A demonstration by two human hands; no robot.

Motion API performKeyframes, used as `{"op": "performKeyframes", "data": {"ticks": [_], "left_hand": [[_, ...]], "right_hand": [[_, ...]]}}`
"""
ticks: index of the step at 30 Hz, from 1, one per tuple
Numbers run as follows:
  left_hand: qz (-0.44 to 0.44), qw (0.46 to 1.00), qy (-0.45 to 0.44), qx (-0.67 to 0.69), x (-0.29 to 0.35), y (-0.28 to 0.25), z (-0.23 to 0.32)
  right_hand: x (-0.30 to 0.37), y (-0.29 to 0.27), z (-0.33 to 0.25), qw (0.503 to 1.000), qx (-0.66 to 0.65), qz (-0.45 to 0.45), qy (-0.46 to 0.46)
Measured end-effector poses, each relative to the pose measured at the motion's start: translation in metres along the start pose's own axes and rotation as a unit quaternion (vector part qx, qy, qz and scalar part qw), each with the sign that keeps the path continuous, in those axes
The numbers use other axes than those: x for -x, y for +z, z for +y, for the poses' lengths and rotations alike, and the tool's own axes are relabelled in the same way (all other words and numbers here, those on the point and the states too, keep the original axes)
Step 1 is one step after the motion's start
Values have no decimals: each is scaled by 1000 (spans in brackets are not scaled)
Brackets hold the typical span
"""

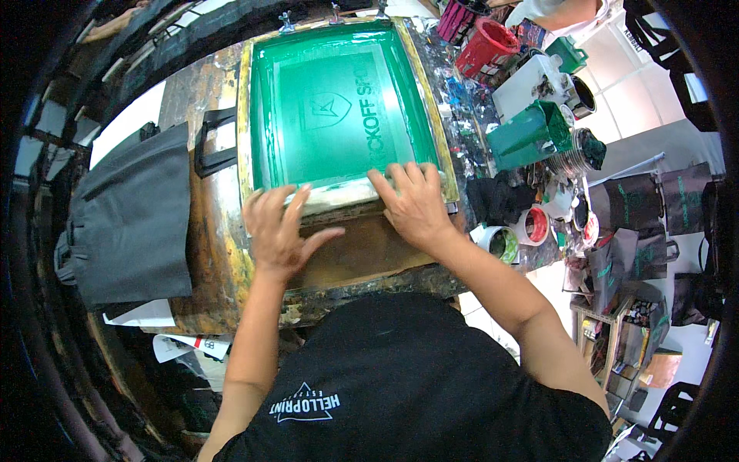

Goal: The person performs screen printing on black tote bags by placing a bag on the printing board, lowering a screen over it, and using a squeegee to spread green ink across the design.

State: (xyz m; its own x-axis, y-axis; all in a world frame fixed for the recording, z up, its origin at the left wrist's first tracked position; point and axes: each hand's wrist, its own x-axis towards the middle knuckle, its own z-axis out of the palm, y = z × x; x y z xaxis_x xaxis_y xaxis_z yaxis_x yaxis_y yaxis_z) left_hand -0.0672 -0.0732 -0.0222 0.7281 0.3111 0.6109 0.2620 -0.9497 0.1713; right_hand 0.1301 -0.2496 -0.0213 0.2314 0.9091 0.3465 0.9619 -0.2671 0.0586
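Note:
A screen printing frame (245, 138) lies on the table in front of me, its mesh (308, 146) covered in wet green ink around a shield emblem and lettering. My left hand (277, 231) grips the near left end of the frame, fingers over the edge and slightly blurred, thumb stretched out to the right below it. At the near right end, the fingers of my right hand (412, 204) curl over the same edge; its thumb is hidden. The near rail between my hands is pale and smeared. A brown board (354, 250) shows on my side of the frame.
Metal clamps (336, 14) stand at the frame's far edge. Left of it lies a black fabric bag (135, 223) with a handle. Ink containers crowd the right side, including a red bucket (486, 48), a green tub (531, 138) and small white cups (499, 243). Printed black bags (627, 204) lie farther right.

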Motion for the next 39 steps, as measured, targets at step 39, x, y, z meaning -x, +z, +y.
{"op": "performKeyframes", "data": {"ticks": [39], "left_hand": [[-127, 905, -394, -93, 8, 55, -85]], "right_hand": [[-223, -220, 77, 997, -32, 75, 7]]}}
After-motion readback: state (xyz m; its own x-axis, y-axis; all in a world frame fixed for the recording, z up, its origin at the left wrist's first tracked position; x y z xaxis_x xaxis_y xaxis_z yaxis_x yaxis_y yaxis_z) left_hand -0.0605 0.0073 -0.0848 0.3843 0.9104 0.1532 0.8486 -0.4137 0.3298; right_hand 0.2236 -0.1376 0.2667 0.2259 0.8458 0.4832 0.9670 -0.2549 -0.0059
